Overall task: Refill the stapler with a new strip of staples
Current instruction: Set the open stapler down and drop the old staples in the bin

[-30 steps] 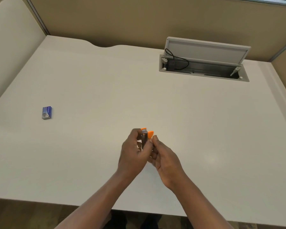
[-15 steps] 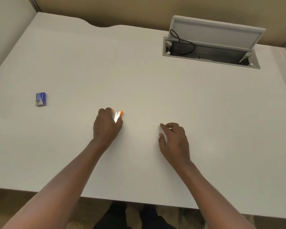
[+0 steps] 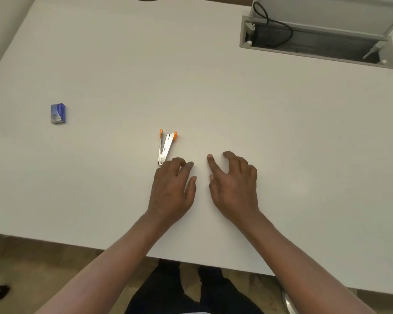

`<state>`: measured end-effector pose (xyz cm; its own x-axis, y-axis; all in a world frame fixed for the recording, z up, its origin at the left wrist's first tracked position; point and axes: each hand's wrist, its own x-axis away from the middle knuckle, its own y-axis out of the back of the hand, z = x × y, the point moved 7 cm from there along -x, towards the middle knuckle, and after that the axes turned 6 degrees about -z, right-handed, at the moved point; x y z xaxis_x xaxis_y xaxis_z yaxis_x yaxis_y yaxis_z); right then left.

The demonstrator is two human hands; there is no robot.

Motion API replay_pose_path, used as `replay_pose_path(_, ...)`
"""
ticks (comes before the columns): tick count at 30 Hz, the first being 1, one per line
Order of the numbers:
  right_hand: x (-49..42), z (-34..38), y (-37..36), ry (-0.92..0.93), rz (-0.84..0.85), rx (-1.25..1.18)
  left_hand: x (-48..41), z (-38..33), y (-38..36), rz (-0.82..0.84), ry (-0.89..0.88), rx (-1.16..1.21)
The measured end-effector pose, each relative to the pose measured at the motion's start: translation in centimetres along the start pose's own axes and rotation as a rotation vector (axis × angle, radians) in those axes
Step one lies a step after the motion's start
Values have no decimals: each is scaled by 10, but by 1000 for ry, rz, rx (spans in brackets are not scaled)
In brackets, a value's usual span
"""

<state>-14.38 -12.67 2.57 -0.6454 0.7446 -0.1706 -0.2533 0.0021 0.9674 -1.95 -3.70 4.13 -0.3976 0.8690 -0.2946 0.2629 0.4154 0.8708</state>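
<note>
A small metal stapler with orange tips lies on the white table, hinged apart in a V. My left hand rests flat just below its hinge end, fingers spread and holding nothing. To its right my right hand hovers over the table, fingers apart and empty. A small blue staple box lies far to the left, well apart from both hands.
An open cable hatch with a raised lid and a black cable is set into the table at the back right. The table's front edge runs just below my forearms.
My left hand set the stapler down on the table and let go of it. Both hands now lie empty side by side below it.
</note>
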Motion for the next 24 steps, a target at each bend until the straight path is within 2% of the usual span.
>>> replay_pose_path(3, 1, 6, 1, 3, -2, -78, 8, -2, -9, 70, -10, -69)
replay_pose_path(8, 2, -12, 7, -166, -84, -286, 2, -4, -15, 113, 1, -102)
replay_pose_path(11, 4, -15, 7, -163, -92, -313, -2, -5, -17, 123, -2, -93)
replay_pose_path(18, -10, -7, 8, -148, -108, -376, 1, 8, -16, 54, 71, -8)
replay_pose_path(24, -31, 1, -1, -240, -32, -396, 1, 12, -21, 36, 101, 15)
